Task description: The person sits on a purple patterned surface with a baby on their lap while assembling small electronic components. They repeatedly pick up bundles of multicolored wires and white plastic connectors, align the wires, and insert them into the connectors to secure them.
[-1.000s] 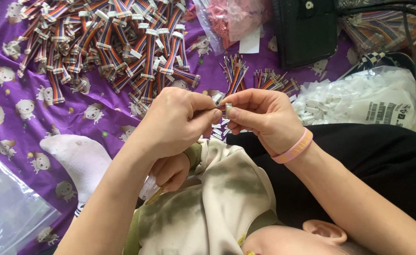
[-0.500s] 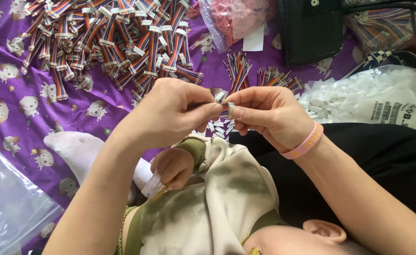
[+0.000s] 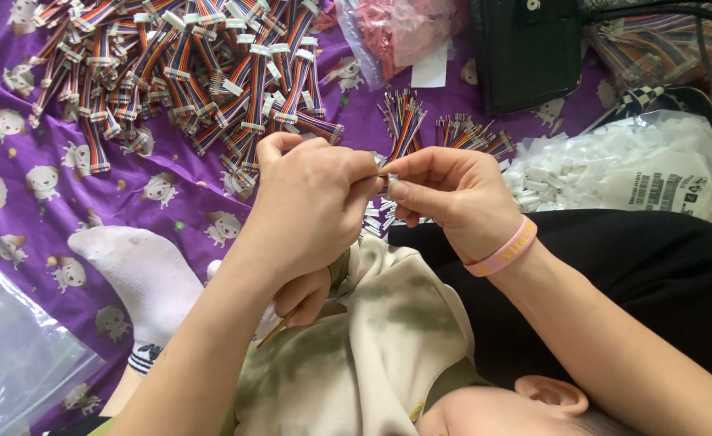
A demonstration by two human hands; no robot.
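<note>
A purple printed cloth (image 3: 130,202) covers the work surface. A large heap of finished rainbow ribbon cables (image 3: 186,73) lies on its upper left part. A clear bag of white connector housings (image 3: 646,165) rests at right, beside a black box (image 3: 525,48). Two small bundles of loose coloured wires (image 3: 432,129) lie just beyond the hands.

The left hand (image 3: 311,210) and right hand (image 3: 453,198) meet fingertip to fingertip above the lap. Both sets of fingers are pinched narrow on a small white connector (image 3: 388,179), which sits between the left thumb and forefinger and the right thumb tip. Most of the connector is hidden by the fingers.
</note>
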